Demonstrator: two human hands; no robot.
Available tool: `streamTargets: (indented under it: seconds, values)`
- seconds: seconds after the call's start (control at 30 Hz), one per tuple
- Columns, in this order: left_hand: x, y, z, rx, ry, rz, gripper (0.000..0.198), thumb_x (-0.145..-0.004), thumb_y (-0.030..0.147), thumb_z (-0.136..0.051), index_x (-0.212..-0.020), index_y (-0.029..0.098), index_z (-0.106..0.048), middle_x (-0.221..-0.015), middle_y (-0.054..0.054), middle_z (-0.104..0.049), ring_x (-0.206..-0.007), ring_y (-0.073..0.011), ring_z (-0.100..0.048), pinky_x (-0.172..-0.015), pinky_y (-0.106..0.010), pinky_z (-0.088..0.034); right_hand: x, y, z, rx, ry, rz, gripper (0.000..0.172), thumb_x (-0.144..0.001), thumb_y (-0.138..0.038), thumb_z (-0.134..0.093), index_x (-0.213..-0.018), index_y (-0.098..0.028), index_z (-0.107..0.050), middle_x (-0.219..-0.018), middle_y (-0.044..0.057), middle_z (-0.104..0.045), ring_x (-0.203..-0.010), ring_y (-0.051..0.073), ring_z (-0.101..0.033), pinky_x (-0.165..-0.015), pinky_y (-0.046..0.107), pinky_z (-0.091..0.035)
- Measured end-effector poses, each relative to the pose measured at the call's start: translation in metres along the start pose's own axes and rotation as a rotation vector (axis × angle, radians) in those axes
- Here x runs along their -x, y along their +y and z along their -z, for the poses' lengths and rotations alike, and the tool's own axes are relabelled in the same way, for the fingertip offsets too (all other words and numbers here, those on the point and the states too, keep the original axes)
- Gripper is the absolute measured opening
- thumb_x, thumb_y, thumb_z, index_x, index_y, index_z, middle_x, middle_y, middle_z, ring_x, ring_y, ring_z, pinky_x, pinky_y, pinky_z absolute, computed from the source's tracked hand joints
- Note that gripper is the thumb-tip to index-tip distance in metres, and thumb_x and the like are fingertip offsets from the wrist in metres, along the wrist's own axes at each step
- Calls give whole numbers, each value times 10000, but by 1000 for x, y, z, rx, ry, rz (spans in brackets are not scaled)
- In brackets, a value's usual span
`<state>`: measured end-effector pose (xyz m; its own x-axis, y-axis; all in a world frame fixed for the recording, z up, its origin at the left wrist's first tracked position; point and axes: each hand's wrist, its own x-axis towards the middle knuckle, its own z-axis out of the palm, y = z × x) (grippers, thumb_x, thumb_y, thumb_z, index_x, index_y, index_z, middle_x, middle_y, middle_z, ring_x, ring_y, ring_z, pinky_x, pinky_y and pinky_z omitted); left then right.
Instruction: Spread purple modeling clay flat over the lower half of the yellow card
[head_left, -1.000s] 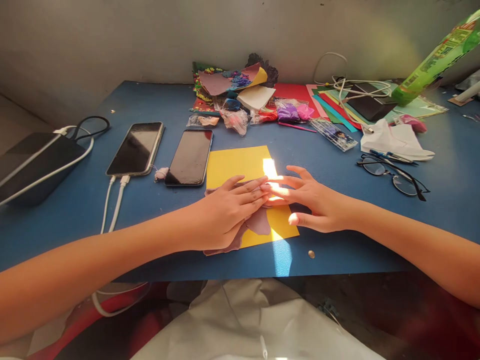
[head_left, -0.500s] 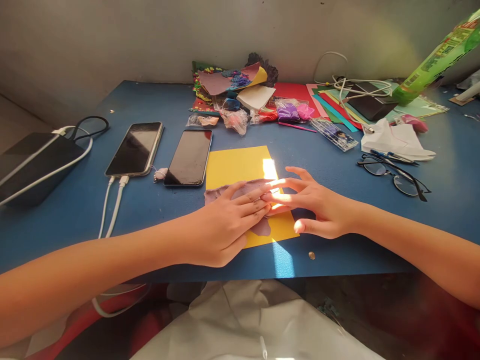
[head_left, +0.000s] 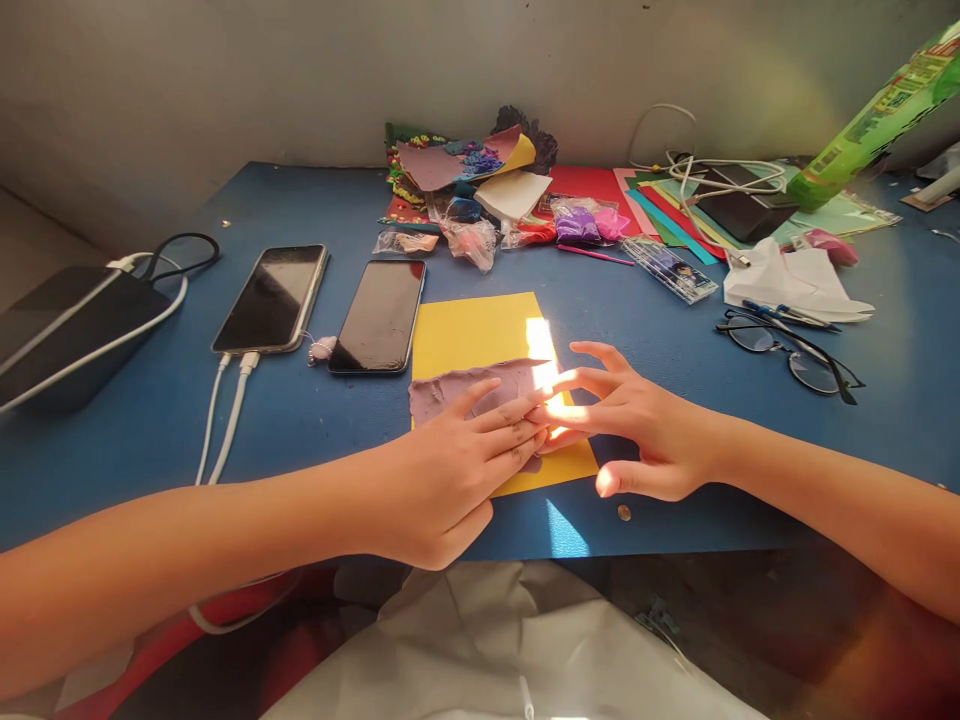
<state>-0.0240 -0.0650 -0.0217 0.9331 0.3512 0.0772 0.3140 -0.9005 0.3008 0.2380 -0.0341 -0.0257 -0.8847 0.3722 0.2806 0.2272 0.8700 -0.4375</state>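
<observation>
A yellow sheet of paper [head_left: 480,325] lies on the blue table near its front edge. Across its middle spreads a thin, uneven layer of greyish-purple modelling clay [head_left: 442,392]. My left hand [head_left: 457,455] lies flat over the clay with its fingers stretched toward the right, covering the lower part of the layer. From the right, my right hand [head_left: 645,425] reaches in with spread fingers, its fingertips meeting those of the left hand at the clay's right end. The right thumb stands apart, above the table. Neither hand grips anything.
Two phones [head_left: 270,298] [head_left: 379,315] lie to the left, one plugged into white cables. A black box [head_left: 75,335] stands farther left. Behind the paper are bagged clay [head_left: 577,220] and decorated sheets [head_left: 435,165]. Eyeglasses [head_left: 795,350] rest at the right, near crumpled white paper [head_left: 795,280].
Both hands have slid a little toward the front edge, the left also slightly right. More of the clay's upper part shows above my left hand, while its lower lobe is now mostly covered.
</observation>
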Motion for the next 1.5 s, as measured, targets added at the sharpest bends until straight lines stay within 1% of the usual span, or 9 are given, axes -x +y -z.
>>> streamTargets:
  seconds: [0.33, 0.57, 0.67, 0.8, 1.0, 1.1, 1.23, 1.33, 1.5]
  values:
    - [4, 7, -3, 14, -10, -16, 621, -831, 113, -401, -1444, 13, -399, -1509, -159, -425, -1496, -275, -197, -1227, -524, -74, -3, -9, -2, -1, 58, 62, 478, -985, -550, -381, -1095, -158, -632, -796, 41, -743, -1067, 237, -612, -1156, 491, -159]
    - [3, 14, -7, 50, 27, -39, 633, -823, 143, -419, -1445, 32, -400, -1508, -146, -429, -1484, -265, -242, -1227, -508, -87, -2, -15, -6, -62, 141, 127, 493, -990, -545, -385, -1273, -179, -553, -838, 20, -762, -1133, 232, -611, -1163, 488, -167]
    - [3, 6, -6, 51, 120, -38, 546, -863, 121, -373, -1398, 61, -467, -1476, -127, -484, -1456, -230, -315, -1220, -469, -165, 0, -14, -4, -182, 217, 104, 545, -997, -560, -328, -1371, -207, -508, -890, 30, -768, -1153, 239, -596, -1122, 478, -260]
    - [3, -16, 0, -73, 403, 41, 442, -893, 65, -334, -1224, 100, -625, -1288, -115, -659, -1290, -215, -537, -1075, -401, -432, 3, -5, 1, -165, 425, -42, 574, -1007, -554, -228, -1417, -251, -493, -1136, 90, -714, -1162, 262, -568, -996, 492, -412]
    - [3, -30, 0, -275, 320, 79, 420, -897, 95, -348, -1157, 76, -678, -1244, -129, -682, -1171, -251, -629, -1040, -446, -475, -4, 12, -2, 149, 44, -159, 702, -985, -621, -188, -1560, -219, -179, -1498, 136, -453, -1387, 297, -383, -1116, 579, -252]
    - [2, -36, 2, -257, 366, 27, 422, -893, 80, -342, -1109, 125, -702, -1194, -94, -713, -1162, -215, -638, -1070, -425, -457, -10, 12, -5, 217, -114, -197, 771, -963, -665, -147, -1553, -171, -198, -1570, 157, -318, -1472, 327, -231, -1137, 627, -141]
    - [0, -44, 9, -224, 439, 75, 387, -910, 85, -358, -1084, 124, -702, -1173, -109, -718, -1201, -225, -613, -1037, -409, -482, -14, 6, -8, 276, -141, -175, 800, -957, -670, -168, -1555, -139, -174, -1500, 194, -430, -1484, 331, -200, -1135, 643, -90]
    - [-4, -44, 6, -205, 324, 99, 406, -930, 107, -344, -1215, 76, -631, -1347, -147, -611, -1326, -273, -504, -1065, -470, -437, -14, 4, -10, 289, -158, -126, 786, -970, -617, -235, -1564, -123, -89, -1354, 196, -583, -1488, 316, -201, -1135, 644, -63]
    - [-8, -41, -6, -141, 284, 54, 420, -944, 110, -305, -1234, 61, -605, -1335, -147, -620, -1403, -267, -404, -1087, -473, -376, -13, 5, -10, 275, -175, -117, 776, -979, -562, -279, -1562, -99, -62, -1380, 217, -554, -1496, 305, -177, -1136, 638, -77]
